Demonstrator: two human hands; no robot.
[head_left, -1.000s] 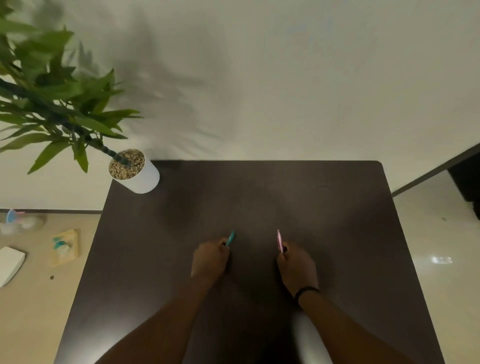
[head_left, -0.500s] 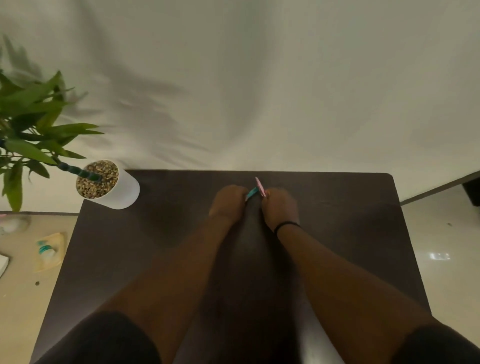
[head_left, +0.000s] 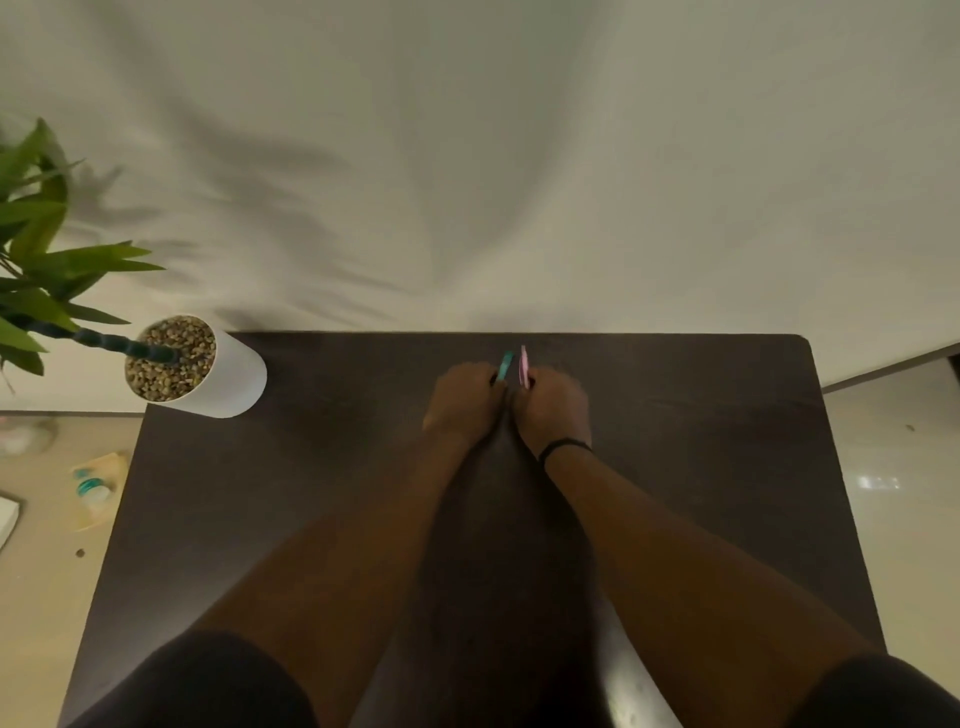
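Your left hand (head_left: 464, 402) grips a slim teal pen (head_left: 505, 366) and your right hand (head_left: 551, 410) a slim pink pen (head_left: 524, 365), the 2 tips just apart near the dark wooden table's (head_left: 701, 467) far edge. Open tabletop on both sides; white plant pot (head_left: 228, 376) sits on the far-left corner.

Single head view, high above dark table (head_left: 675, 467), facing forward-down toward far wall (head_left: 519, 156).

No writing, label, brand or number can be read on the teal pen (head_left: 506, 365), the pink pen (head_left: 523, 364) or the white pot (head_left: 236, 382) at the far left corner of the counter (head_left: 685, 467). The packet (head_left: 96, 486) on the floor (head_left: 41, 597) is too blurred to be read.
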